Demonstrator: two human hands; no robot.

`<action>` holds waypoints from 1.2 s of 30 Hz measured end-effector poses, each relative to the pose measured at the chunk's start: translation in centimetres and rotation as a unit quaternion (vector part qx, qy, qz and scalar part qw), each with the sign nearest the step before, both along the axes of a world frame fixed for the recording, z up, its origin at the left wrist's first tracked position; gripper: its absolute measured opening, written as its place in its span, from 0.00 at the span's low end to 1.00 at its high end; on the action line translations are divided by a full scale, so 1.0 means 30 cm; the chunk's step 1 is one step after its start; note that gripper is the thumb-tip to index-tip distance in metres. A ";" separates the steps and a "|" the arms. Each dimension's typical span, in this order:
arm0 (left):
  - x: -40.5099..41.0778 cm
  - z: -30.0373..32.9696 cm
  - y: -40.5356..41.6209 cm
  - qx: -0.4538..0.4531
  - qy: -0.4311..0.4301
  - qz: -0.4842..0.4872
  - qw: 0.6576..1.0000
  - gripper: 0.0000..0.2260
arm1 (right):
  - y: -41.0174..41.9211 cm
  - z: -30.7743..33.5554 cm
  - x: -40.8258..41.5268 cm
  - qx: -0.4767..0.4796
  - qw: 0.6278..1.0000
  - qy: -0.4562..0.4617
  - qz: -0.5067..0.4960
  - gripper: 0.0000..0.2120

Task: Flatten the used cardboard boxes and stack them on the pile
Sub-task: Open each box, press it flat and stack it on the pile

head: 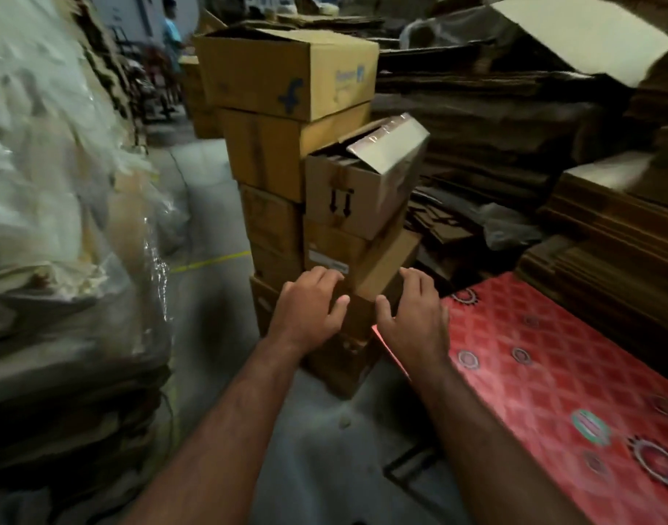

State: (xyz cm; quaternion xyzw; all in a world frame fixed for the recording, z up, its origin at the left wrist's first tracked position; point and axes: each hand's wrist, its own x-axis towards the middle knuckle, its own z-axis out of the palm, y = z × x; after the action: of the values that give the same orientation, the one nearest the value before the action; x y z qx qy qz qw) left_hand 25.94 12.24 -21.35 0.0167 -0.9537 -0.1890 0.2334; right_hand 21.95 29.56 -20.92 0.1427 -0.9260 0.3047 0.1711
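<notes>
Two columns of used brown cardboard boxes stand on the floor ahead of me. The taller column is topped by a large box with blue print (pixel 287 70). The nearer, shorter column is topped by a box with black arrows and a raised flap (pixel 362 191). Below it sits a box with a white label (pixel 362 255). My left hand (pixel 309 305) and my right hand (pixel 412 316) reach toward that lower box, fingers spread, one on each side of its near corner. Whether they touch it is unclear. Neither hand holds anything.
Flattened cardboard piles (pixel 514 119) fill the right and back. A red patterned flat sheet (pixel 552 373) lies at right. Plastic-wrapped bundles (pixel 59 183) and stacked cardboard crowd the left. A person (pixel 171 36) stands far back. Grey floor (pixel 317 449) lies between.
</notes>
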 end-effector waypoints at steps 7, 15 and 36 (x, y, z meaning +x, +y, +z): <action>-0.419 0.212 -0.255 -0.041 0.034 0.021 0.998 0.18 | -0.235 0.181 -0.445 -0.010 0.999 0.039 0.023 0.29; -0.786 0.481 -0.602 -0.055 0.113 0.033 0.991 0.18 | -0.611 0.483 -0.811 -0.011 0.995 0.096 0.039 0.30; -1.564 0.779 -1.771 0.609 -0.013 0.183 0.772 0.65 | -1.365 0.791 -1.377 -0.513 0.809 -0.275 -0.085 0.53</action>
State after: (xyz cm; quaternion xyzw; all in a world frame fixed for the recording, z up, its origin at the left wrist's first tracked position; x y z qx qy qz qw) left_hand -20.99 -40.90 2.00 0.3323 -0.6205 -0.6837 0.1925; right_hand -19.37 -11.39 2.80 -0.1352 -0.6519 0.7459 -0.0175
